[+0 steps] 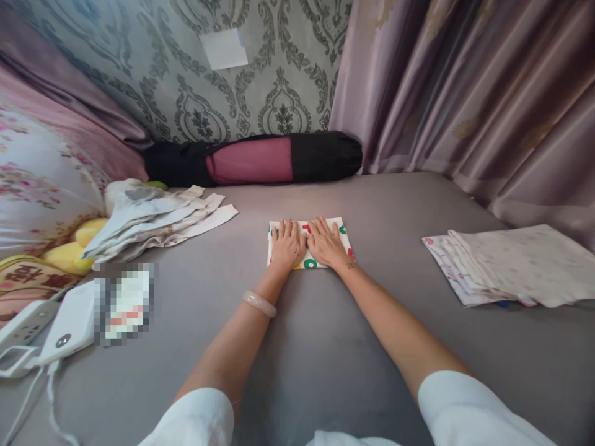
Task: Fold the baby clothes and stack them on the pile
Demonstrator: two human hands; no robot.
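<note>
A folded white cloth (310,264) with red, green and yellow printed shapes lies flat on the grey sheet (316,334). Pressed flat on its left half is my left hand (287,243), fingers stretched out and pointing away from me. My right hand (326,243) rests palm down on the right half, its fingers also spread. The two thumbs nearly meet at the middle of the cloth. Much of the print is hidden under both hands, and neither hand grips anything. A pale bangle (259,304) circles my left wrist.
Folded cloths are stacked in a pile (520,263) at the right. Pale garments (162,217) lie heaped at the left, near a floral pillow (41,179). A white power bank (74,319) with cables sits front left. Along the wall stretches a black and pink bag (251,160).
</note>
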